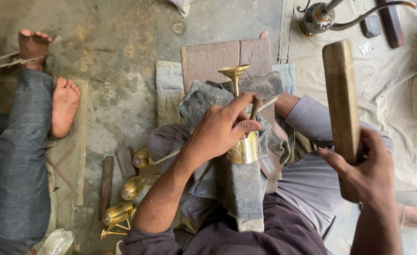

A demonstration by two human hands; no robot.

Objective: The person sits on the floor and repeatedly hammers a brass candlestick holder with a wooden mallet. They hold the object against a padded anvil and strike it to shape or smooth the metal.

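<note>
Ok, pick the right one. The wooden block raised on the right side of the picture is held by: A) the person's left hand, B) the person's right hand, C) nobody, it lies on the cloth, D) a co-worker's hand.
B: the right hand wraps the lower end of the wooden block, raised upright, while the left hand has a small tool against the brass goblet on the lap.
</note>
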